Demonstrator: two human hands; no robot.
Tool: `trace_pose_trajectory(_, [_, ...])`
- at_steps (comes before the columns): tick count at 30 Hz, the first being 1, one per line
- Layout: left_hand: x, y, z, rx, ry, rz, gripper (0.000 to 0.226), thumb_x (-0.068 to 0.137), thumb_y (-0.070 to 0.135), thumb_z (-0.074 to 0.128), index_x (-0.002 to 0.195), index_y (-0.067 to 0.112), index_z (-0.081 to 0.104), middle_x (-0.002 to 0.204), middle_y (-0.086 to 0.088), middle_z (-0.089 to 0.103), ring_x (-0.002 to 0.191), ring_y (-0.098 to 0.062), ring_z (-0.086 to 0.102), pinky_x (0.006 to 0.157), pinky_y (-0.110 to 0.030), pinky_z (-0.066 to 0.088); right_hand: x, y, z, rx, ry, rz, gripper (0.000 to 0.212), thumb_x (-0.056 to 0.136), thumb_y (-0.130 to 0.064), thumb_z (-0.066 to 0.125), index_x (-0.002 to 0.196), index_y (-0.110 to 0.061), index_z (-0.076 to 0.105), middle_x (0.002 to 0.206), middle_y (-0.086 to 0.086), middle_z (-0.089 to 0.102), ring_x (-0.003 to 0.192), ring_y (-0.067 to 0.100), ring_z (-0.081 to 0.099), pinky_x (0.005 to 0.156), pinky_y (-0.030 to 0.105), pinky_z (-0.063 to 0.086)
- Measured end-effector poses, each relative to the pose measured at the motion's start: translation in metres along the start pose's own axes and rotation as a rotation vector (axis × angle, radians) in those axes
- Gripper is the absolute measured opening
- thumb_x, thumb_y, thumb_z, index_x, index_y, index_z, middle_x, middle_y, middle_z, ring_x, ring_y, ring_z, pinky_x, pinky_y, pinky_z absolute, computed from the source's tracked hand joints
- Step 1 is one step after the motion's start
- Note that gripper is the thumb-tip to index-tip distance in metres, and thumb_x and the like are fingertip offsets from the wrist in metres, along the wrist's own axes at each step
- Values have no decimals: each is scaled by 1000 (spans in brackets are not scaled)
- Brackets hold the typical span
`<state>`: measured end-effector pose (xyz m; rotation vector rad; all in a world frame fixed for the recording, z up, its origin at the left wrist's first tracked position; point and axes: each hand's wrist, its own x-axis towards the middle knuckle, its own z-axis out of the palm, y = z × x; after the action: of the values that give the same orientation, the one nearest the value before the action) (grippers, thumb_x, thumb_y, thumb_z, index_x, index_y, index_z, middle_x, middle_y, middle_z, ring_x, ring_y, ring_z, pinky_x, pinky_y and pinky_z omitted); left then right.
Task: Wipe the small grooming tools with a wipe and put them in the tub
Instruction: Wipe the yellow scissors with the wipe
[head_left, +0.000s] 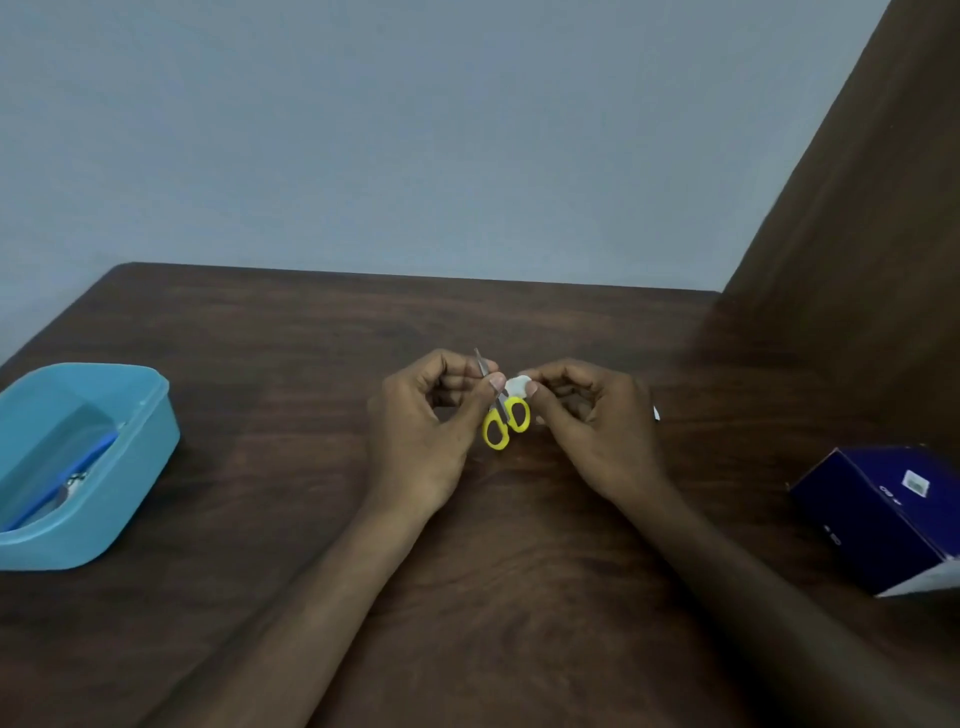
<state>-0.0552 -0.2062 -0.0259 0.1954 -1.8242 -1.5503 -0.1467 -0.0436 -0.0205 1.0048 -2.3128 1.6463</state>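
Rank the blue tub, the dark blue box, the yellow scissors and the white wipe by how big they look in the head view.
1. blue tub
2. dark blue box, partly cut off
3. yellow scissors
4. white wipe

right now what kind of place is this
Probably a plain room at home or in an office: a dark wooden table against a bare grey-blue wall, with a blue plastic tub and a dark blue cardboard box.

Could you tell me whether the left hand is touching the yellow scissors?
Touching. The head view shows the left hand pinching the blades of the scissors between thumb and fingers, the yellow handles hanging below, above the table.
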Motion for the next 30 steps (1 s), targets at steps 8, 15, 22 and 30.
trace_pose_trajectory(8, [1,4,-2,-125,-24,-50,7,93,18,83,92,16,76,84,-3,80,79,-19,80,74,-42,66,-1,-7,-3,303,-81,90,10,97,-2,72,98,7,71,92,15,80,64,24,71,64,29,59])
trace_pose_trajectory(15, [-3,6,-1,-110,-129,-169,16,90,16,86,102,21,77,80,-1,81,74,-19,80,78,-43,65,-3,-13,-7,312,147,51,8,94,-3,77,100,2,76,101,10,82,76,15,74,70,24,58])
trace_pose_trajectory(22, [-8,12,-3,-7,-271,-125,7,91,14,85,97,16,83,76,-4,80,63,-14,73,69,-38,63,-1,-16,-8,497,245,197,4,98,-4,71,100,0,72,86,9,79,78,20,73,72,29,62])
trace_pose_trajectory(30, [-4,8,-1,-78,-153,-178,4,90,8,84,92,9,81,74,-4,79,65,-14,74,69,-29,63,-6,-10,-7,371,11,328,7,100,-4,68,93,-4,68,78,7,77,65,16,69,61,25,57])
